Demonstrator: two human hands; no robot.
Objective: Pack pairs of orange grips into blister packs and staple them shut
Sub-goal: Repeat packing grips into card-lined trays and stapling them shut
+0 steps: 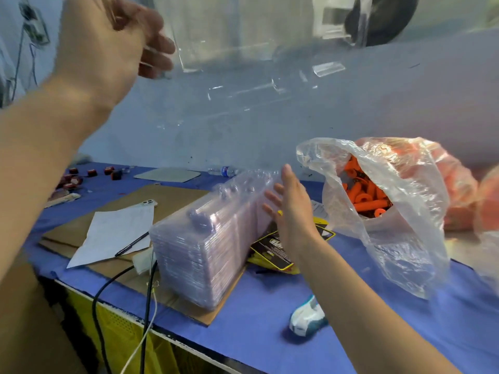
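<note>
A clear pack (pixel 243 36) was held aloft at 12 o'clock, its left edge pinched between the curled fingers and thumb of the left hand (pixel 108 41), which was raised at 11 o'clock; the plastic was blurred, and little of its shape could be made out. The right hand (pixel 291 211) was seen near the centre, released, its fingers straight and spread, holding nothing, just beside the stack (pixel 205 238) of empty clear packs that lay on its side on a cardboard sheet (pixel 167 195). Whether the fingertips touched the stack could not be told. Black-and-yellow cards (pixel 272 252) were partly covered by that hand and wrist, at 3 o'clock from the stack. The orange grips (pixel 364 195) were piled loose inside an open clear bag (pixel 405 211) at 3 o'clock from the right hand, with a second, closed bag (pixel 459 184) of orange goods behind it. A white-and-teal stapler (pixel 307 317) was left lying on the blue table (pixel 270 344) at 6 o'clock from the hand, well apart from the bag. At 9 o'clock from the stack, a paper (pixel 116 233) with a pen (pixel 132 244) across its corner was spread on the cardboard, with a phone (pixel 147 203) just beyond it. A bottle (pixel 224 170) lay on its side at the table's far edge, and cables (pixel 145 292) were draped over the near edge.
</note>
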